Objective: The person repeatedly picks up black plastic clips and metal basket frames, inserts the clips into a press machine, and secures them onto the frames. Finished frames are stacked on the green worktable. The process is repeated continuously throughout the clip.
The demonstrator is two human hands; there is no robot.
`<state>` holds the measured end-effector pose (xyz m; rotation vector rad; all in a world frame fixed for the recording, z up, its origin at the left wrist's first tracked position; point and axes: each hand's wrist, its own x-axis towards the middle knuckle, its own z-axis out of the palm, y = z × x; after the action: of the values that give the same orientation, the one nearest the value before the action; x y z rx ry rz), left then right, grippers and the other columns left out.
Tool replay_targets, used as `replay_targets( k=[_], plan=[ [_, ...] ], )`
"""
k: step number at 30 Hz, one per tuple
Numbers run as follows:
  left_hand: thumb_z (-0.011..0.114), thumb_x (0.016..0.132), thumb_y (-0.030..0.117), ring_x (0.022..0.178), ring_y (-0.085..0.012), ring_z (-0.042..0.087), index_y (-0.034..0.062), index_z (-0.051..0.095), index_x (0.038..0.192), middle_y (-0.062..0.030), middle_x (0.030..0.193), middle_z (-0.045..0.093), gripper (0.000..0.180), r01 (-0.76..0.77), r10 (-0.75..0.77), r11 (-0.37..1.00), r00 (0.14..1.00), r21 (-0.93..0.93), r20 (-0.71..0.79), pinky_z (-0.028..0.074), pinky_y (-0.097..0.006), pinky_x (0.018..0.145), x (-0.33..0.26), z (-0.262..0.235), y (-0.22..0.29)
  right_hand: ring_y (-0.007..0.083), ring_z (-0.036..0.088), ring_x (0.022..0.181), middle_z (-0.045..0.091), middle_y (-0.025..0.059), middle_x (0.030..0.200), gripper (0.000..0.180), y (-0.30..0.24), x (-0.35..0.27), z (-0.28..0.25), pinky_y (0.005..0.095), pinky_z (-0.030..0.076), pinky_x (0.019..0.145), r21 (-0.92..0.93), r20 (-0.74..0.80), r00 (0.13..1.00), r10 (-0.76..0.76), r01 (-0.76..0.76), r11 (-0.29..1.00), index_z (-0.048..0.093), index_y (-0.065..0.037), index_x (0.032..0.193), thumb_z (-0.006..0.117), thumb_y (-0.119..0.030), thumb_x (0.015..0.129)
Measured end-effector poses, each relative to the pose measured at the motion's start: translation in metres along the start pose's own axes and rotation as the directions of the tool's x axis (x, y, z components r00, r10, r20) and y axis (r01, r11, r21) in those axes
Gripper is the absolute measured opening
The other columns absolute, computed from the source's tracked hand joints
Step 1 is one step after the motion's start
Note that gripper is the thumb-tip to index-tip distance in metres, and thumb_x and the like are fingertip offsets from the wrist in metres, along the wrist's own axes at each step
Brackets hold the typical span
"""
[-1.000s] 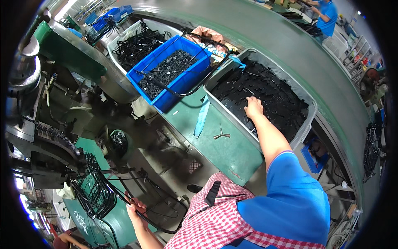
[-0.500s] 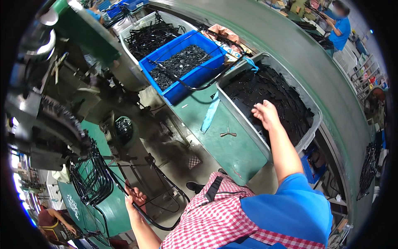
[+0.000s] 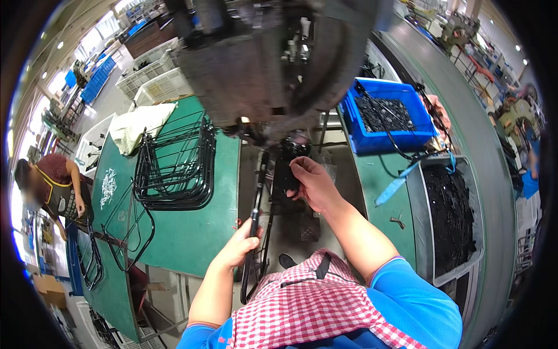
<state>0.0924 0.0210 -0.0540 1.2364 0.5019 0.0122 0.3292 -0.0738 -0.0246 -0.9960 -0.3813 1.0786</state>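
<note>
My left hand (image 3: 237,246) is closed round one side of a black tubular metal frame (image 3: 256,210), which stands almost edge-on in front of me. Between the fingertips of my right hand (image 3: 317,187) is a dark flat piece (image 3: 284,177), just to the right of the frame; its full outline blends into the dark parts behind it. Above both hands hangs the head of a large grey machine (image 3: 232,75). The frame's upper end reaches up close beneath this head, and I cannot tell whether they touch.
Left, a green table (image 3: 226,186) bears a stack of black wire frames (image 3: 174,195). Right stand a blue bin (image 3: 381,141) of small dark parts and a grey tub (image 3: 427,232) of black flat pieces. A wing-shaped metal tool (image 3: 397,222) lies nearby. Another person (image 3: 52,180) works far left.
My view has swung left toward the machine. My right hand has left the tub of black pieces and come in beside the frame with a dark piece. My left hand still holds the frame.
</note>
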Motion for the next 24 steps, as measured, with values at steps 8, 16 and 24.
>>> replay_targets(
  k=[8, 16, 24],
  plan=[
    [0.07, 0.069, 0.047, 0.079, -0.0084, 0.043, 0.0074, 0.028, 0.143, 0.0025, 0.093, 0.045, 0.094, 0.019, -0.01, 0.998, 0.987, -0.054, 0.163, 0.039, -0.023, 0.073, 0.003, -0.029, 0.003, 0.0098, 0.053, 0.047, 0.058, 0.0016, 0.067, 0.02, 0.005, 0.072, 0.035, 0.023, 0.04, 0.042, -0.27, -0.147, 0.948, -0.283, 0.236, 0.933, 0.058, -0.004, 0.084, 0.063, -0.023, 0.087],
    [0.072, 0.069, 0.042, 0.076, -0.0071, 0.041, 0.0065, 0.026, 0.144, 0.0024, 0.093, 0.044, 0.095, -0.012, 0.016, 1.0, 0.979, -0.019, 0.205, 0.035, -0.02, 0.064, 0.007, -0.034, 0.019, 0.0092, 0.048, 0.041, 0.051, 0.0005, 0.055, 0.03, -0.002, 0.075, 0.03, 0.0253, 0.036, 0.039, -0.465, -0.245, 0.919, -0.31, 0.169, 0.869, 0.054, -0.001, 0.068, 0.065, -0.025, 0.083],
    [0.068, 0.071, 0.034, 0.076, -0.0065, 0.04, 0.0061, 0.027, 0.143, 0.0027, 0.093, 0.044, 0.088, -0.048, 0.057, 0.998, 0.976, -0.047, 0.209, 0.034, -0.019, 0.064, 0.007, -0.035, 0.016, 0.0087, 0.045, 0.04, 0.049, -0.0009, 0.056, 0.025, -0.004, 0.069, 0.038, 0.0253, 0.035, 0.039, -0.479, -0.246, 0.91, -0.334, 0.186, 0.858, 0.054, -0.002, 0.068, 0.061, -0.019, 0.085]
  ],
)
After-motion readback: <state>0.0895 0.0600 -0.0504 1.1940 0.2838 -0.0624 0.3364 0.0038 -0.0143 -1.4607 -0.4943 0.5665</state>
